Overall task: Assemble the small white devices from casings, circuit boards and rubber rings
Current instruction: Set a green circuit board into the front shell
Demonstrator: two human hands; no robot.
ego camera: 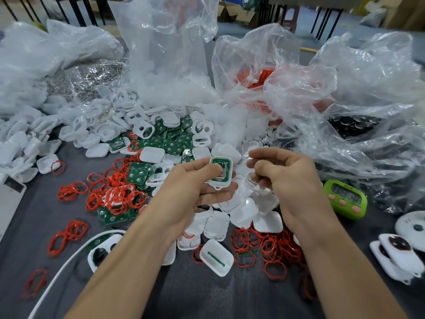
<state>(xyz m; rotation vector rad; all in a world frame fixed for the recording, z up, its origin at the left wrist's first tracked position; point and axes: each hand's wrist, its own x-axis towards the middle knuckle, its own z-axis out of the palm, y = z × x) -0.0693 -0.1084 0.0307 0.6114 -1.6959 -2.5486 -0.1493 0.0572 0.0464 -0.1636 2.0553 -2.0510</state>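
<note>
While red rubber rings (pixel 271 247), loose white casings (pixel 268 223) and a green timer (pixel 347 199) crowd the desk (pixel 207 295), left hand (pixel 195 187) pinches a board-filled casing (pixel 220 172) above them; right hand (pixel 282 176) curls beside it, grip unclear.

Single head view, facing forward-down, close over table (pixel 207 295).

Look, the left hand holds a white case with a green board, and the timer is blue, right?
No: the head view shows the timer is green. The left hand does hold the white case with the green board.
</note>
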